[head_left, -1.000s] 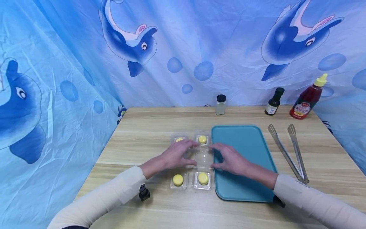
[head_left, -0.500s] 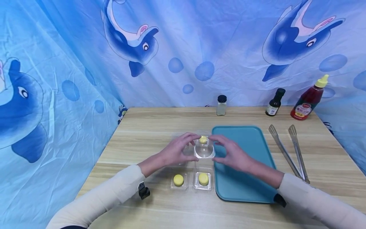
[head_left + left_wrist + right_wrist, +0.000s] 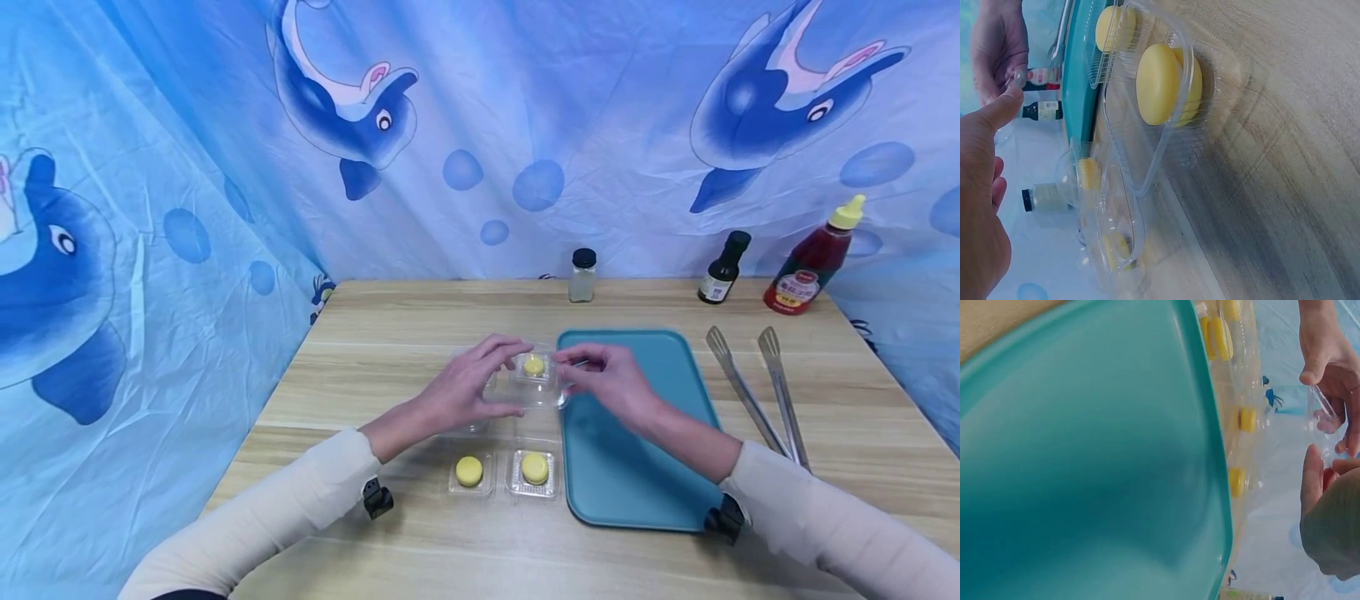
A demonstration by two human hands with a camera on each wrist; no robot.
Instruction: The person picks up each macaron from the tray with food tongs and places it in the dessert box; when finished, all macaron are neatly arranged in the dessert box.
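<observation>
Over the back of the right row, both hands hold a clear plastic lid (image 3: pixel 542 400). My left hand (image 3: pixel 467 390) has its left side between thumb and fingers. My right hand (image 3: pixel 617 382) pinches its right edge. In the right wrist view the lid (image 3: pixel 1319 415) is up off the table, between the two hands. Seen through or beyond it is a yellow macaron (image 3: pixel 534 365) in a clear tub. Nearer me are two more macarons in open clear tubs, one left (image 3: pixel 469 472) and one right (image 3: pixel 535 468). The left hand partly hides another tub.
Right of the tubs lies a teal tray (image 3: pixel 637 483), under my right forearm. Metal tongs (image 3: pixel 750 400) are beyond it. Along the back stand a black-capped jar (image 3: pixel 582 279), a dark bottle (image 3: pixel 722 271) and a red sauce bottle (image 3: pixel 806 267). A blue dolphin curtain surrounds the table.
The lid has come up from beside the back right tub and away from me, over it. My right hand has moved from a wide spread to a pinch at the lid's edge.
</observation>
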